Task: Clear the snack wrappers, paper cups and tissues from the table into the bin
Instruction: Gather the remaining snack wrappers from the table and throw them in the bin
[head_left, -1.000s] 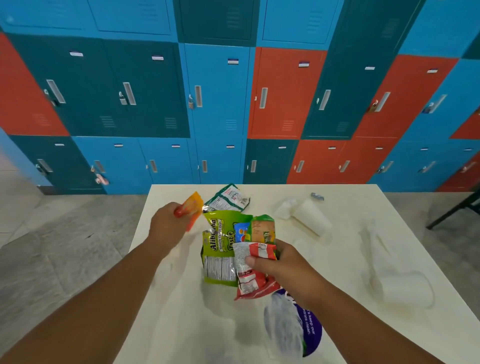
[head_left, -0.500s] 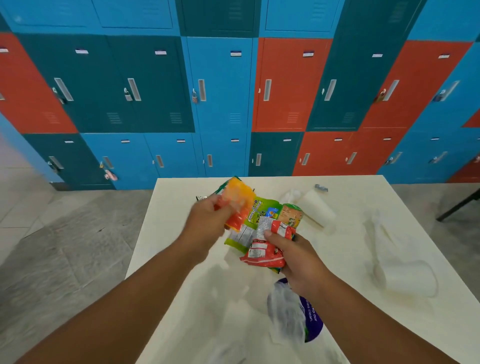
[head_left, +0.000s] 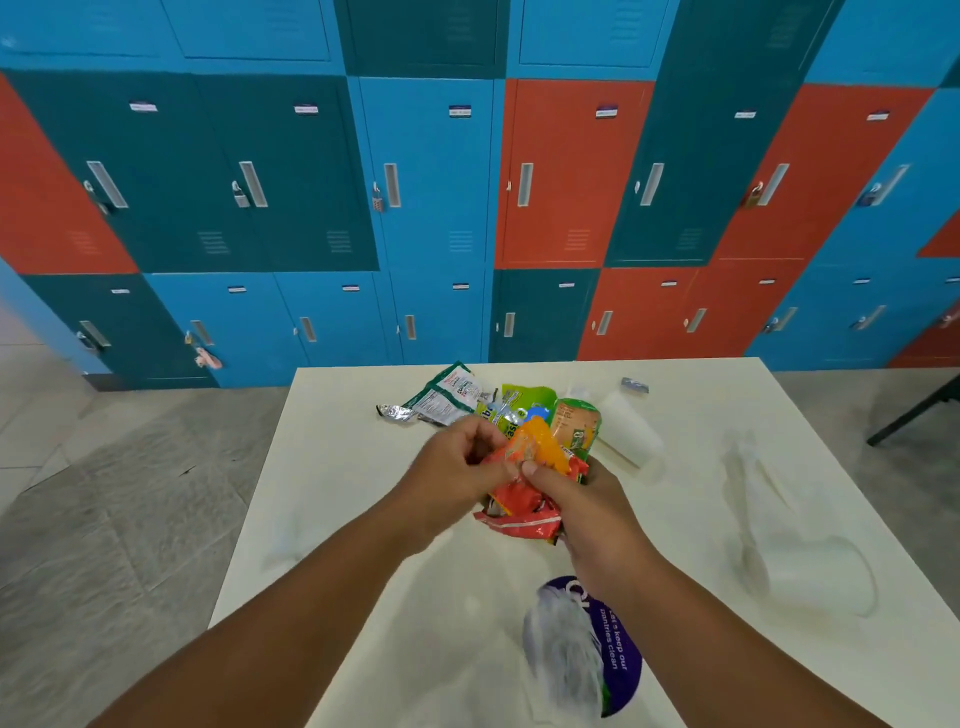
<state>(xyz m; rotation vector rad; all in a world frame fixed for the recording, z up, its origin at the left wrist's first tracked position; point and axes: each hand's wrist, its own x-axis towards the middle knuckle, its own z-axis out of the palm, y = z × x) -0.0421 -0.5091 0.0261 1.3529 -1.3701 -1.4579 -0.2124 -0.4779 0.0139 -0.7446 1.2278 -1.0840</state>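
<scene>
Step in hand: Gathering. Over the middle of the white table (head_left: 363, 519), a person bunches loose snack wrappers into one bundle before any trip to the bin.
Right hand: The right hand (head_left: 587, 499) is closed round the bundle, thumb pressed on top; red wrapper (head_left: 519, 514) hangs crumpled beneath the palm, green wrappers (head_left: 550, 410) fan out above the fingers.
Left hand: The left hand (head_left: 457, 467) pinches the orange wrapper (head_left: 540, 447) by its near end and presses it onto the bundle, the two hands touching.
Left on the table: A green-and-white packet (head_left: 452, 389) with a foil scrap (head_left: 395, 412) beside it lies near the far edge, just beyond the left hand. One paper cup (head_left: 628, 431) lies on its side past the right hand; a second paper cup (head_left: 815, 582) lies near the right edge with pale tissue (head_left: 753, 467) trailing beyond it. A small foil piece (head_left: 635, 385) sits close to the far edge.
Bag: A purple-printed bag (head_left: 608, 649) hangs blurred under the right forearm at the near edge.
Bin: Not visible in this view.
Progress: Early, by the look of it; cups, tissue and far packets remain untouched.
Next move calls for: Securing the orange wrapper under the right thumb so the left hand is free, probably for the far-edge packet. The slick, springy wrappers may slip from an overfull grip.
</scene>
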